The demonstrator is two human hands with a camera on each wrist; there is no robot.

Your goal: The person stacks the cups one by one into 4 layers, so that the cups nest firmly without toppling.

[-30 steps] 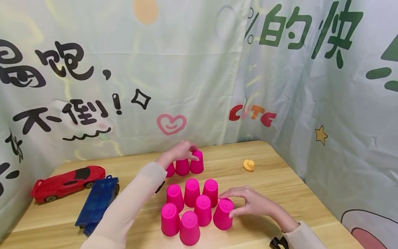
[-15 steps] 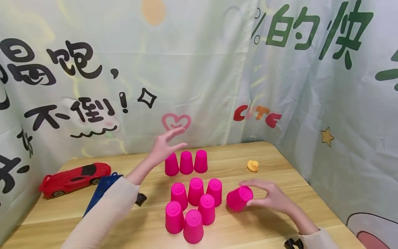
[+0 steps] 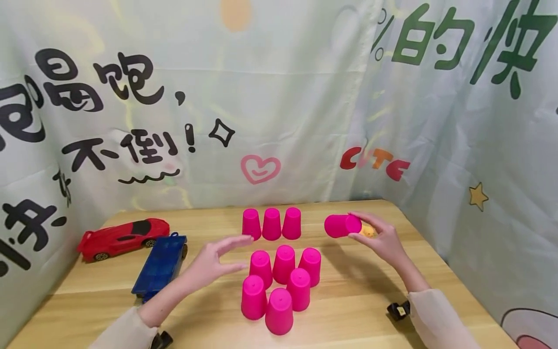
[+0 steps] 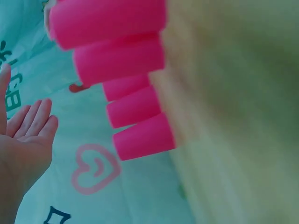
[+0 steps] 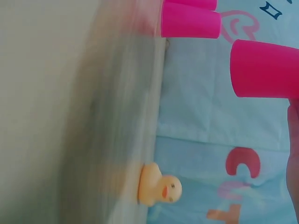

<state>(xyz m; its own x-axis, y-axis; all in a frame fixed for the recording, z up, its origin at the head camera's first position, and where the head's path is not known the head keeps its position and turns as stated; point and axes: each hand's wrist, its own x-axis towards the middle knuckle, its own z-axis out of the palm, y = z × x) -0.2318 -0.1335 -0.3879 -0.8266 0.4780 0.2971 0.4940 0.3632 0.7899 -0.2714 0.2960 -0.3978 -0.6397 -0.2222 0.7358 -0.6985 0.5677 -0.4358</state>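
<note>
In the head view my right hand point(image 3: 384, 242) pinches a pink cup point(image 3: 340, 226) between thumb and fingers. That cup lies on its side in the air over the table's right half; the right wrist view also shows the lifted cup point(image 5: 266, 70). My left hand point(image 3: 208, 264) hovers with fingers extended, left of a cluster of several upside-down pink cups point(image 3: 279, 312), and holds nothing. Its palm and straight fingers show in the left wrist view, where the left hand point(image 4: 30, 144) is apart from the cups point(image 4: 145, 135). Behind the cluster, three more inverted cups point(image 3: 272, 224) stand in a row.
A yellow rubber duck point(image 5: 156, 184) sits at the back right, partly hidden behind my right hand's cup in the head view. On the left are a red toy car point(image 3: 126, 238) and a blue toy trailer point(image 3: 160, 266). A printed curtain point(image 3: 301, 121) encloses the wooden table point(image 3: 209, 320).
My left hand has left the rightmost back-row cup and drawn back toward the front. My right hand has taken a cup from the cluster's right end, lifted it and tipped it sideways.
</note>
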